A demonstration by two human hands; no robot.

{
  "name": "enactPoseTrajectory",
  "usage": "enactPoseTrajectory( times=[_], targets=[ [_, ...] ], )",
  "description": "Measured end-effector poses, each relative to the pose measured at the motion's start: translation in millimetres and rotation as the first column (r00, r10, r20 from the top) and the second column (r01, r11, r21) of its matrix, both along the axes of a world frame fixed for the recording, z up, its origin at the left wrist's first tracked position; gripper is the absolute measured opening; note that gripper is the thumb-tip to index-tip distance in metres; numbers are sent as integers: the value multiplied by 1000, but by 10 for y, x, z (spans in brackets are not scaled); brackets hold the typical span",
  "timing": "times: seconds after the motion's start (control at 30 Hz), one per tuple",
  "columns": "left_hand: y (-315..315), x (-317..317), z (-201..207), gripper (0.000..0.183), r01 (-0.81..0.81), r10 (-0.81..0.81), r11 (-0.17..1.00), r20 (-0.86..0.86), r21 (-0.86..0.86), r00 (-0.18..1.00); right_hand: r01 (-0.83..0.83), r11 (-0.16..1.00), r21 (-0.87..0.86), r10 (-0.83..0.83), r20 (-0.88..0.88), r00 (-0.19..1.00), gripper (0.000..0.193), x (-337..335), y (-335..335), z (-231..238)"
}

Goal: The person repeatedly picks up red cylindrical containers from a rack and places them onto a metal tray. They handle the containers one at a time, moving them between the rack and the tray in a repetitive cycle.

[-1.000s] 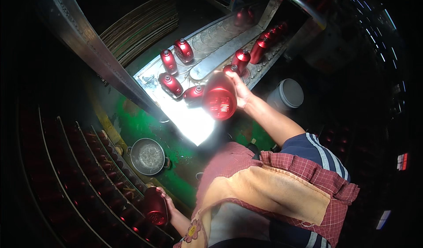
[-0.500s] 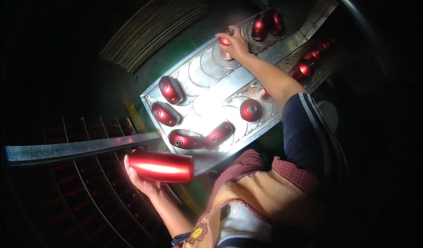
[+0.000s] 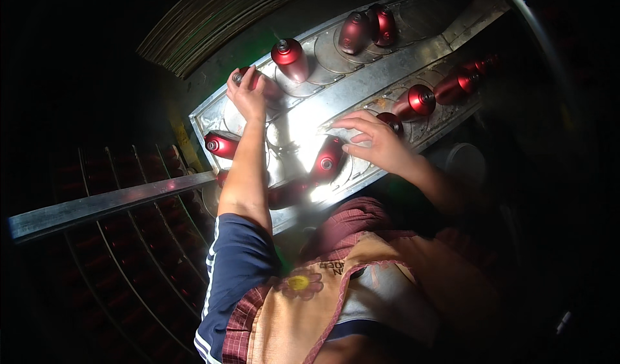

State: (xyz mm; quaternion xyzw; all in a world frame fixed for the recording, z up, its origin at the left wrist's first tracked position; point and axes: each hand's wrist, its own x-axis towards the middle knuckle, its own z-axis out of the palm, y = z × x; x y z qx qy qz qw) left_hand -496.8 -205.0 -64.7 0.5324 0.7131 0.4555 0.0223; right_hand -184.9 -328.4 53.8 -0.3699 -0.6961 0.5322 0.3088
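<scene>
Glossy red bottles with narrow necks stand and lean on a metal conveyor of rounded plates (image 3: 294,105). At its far left side, my left hand (image 3: 248,99) is closed round the upper part of a red bottle (image 3: 245,78), partly covering it. A second red bottle (image 3: 291,60) stands upright just right of that hand. My right hand (image 3: 378,145) is over the near lane with fingers apart and nothing in them. Its thumb is close to a tilted red bottle (image 3: 328,159); whether they touch I cannot tell. Behind its fingers shows another bottle (image 3: 390,124), partly hidden.
Two bottles (image 3: 355,34) stand near the far right end, and several more line the right near lane (image 3: 414,102). A metal rail (image 3: 116,199) runs leftward above dark racks holding red items (image 3: 129,254). Stacked sheets (image 3: 219,18) lie beyond the conveyor.
My left hand has swung from the lower left up to the far lane; the bottle it held low is no longer there. My right hand has left the far-side bottle and come back nearer.
</scene>
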Motion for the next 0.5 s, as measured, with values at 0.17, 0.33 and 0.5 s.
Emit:
enactPoseTrajectory(
  times=[0.17, 0.33, 0.5],
  targets=[
    [-491, 224, 418, 35, 67, -42, 977, -127, 204, 991, 326, 922, 209, -376, 276, 885, 81, -153, -457, -916],
    [-1746, 802, 699, 46, 808, -715, 366, 417, -461, 562, 557, 759, 337, -650, 347, 676, 79, 27, -286, -1446],
    [-2010, 1331, 320, 34, 814, -712, 353, 433, -461, 553, 696, 692, 193, -720, 263, 643, 53, 396, -113, -1620]
  ],
)
